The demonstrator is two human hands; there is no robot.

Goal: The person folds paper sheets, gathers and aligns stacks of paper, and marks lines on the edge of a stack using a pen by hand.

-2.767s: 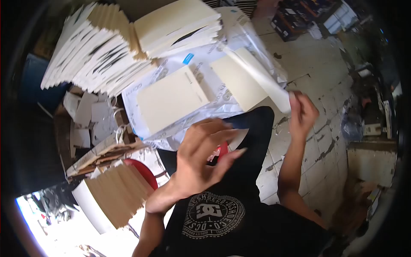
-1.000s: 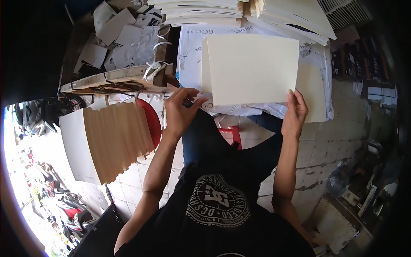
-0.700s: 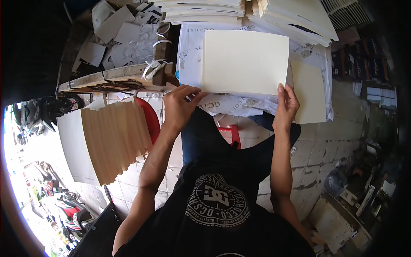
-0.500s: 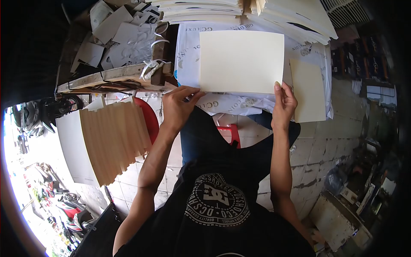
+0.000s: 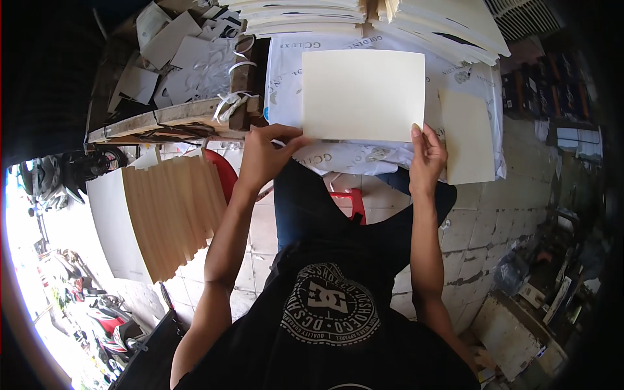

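Observation:
A blank cream sheet of paperboard (image 5: 363, 94) is held over the wrapped worktop (image 5: 283, 84), its long side running left to right. At its lower left corner, my left hand (image 5: 268, 155) has thumb and forefinger closed on the edge. My right hand (image 5: 427, 156) pinches the lower right corner, with the thumb on the top face and the other fingers partly hidden beside and behind it. Another cream sheet (image 5: 469, 140) lies on the worktop to the right of my right hand.
Stacks of cream sheets (image 5: 302, 18) stand along the back. A wooden bin (image 5: 162, 122) of paper scraps is at the left. Below it, a large bundle of sheets (image 5: 172, 214) rests by a red chair (image 5: 223, 175). Dark boxes (image 5: 543, 84) sit at the far right.
The held sheet has shifted slightly left, and its far edge sits a little lower. Both hands have moved slightly left; the left thumb and forefinger show a wider gap behind their tips.

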